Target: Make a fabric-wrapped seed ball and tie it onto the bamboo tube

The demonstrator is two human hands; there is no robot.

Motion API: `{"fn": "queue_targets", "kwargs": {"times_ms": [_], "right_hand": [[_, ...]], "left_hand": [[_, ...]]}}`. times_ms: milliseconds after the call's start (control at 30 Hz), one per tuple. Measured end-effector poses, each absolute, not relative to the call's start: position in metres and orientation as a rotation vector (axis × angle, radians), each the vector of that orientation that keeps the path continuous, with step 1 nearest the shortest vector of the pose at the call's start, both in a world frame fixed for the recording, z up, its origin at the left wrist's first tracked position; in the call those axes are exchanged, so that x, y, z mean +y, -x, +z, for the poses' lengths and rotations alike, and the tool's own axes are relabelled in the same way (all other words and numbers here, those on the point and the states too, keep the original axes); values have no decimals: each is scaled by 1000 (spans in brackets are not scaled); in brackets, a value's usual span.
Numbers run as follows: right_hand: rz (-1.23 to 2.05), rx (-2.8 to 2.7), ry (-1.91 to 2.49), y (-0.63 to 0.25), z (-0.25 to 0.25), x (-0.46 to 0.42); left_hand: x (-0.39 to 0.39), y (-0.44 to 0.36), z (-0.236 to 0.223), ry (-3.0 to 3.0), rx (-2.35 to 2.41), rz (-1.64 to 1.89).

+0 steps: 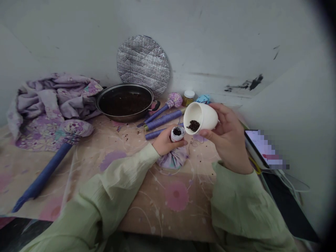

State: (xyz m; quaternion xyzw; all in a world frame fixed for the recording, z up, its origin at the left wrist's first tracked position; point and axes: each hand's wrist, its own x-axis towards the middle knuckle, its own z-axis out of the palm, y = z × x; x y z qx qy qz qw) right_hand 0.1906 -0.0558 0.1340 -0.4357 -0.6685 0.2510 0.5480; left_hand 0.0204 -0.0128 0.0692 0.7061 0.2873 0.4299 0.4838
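Note:
My left hand [166, 141] is wrapped round the neck of a small fabric pouch [173, 159], whose gathered purple floral cloth spreads below my fingers. Dark granules [177, 131] fill the white-rimmed opening at its top. In my right hand [228, 136] is a white cup [207, 117], tilted to the left with its mouth facing the pouch. A small heap of dark granules [194, 126] lies inside the cup near its lower lip. The cup's rim is close beside the pouch opening; whether they touch I cannot tell.
Behind stands a dark two-handled pan [126, 117] before a round silver mat [143, 63]. Purple-wrapped sticks [162, 120], a lidded jar [188, 98] and a cloth-headed stick [47, 175] lie around. Bunched floral cloth [52, 105] is left; a phone [265, 148] is right.

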Motion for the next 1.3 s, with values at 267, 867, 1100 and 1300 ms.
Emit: {"fn": "queue_targets", "kwargs": {"times_ms": [267, 867, 1100, 1300], "right_hand": [[683, -1602, 1011, -188, 128, -53], [696, -1641, 1017, -181, 127, -54], [681, -1665, 1048, -181, 127, -57], [621, -1743, 1104, -182, 129, -58]], "left_hand": [[-16, -23, 72, -1799, 762, 1102], [-15, -29, 76, -1796, 854, 1064], [-16, -29, 78, -1788, 852, 1067], [-17, -28, 76, -1777, 870, 1042]]}}
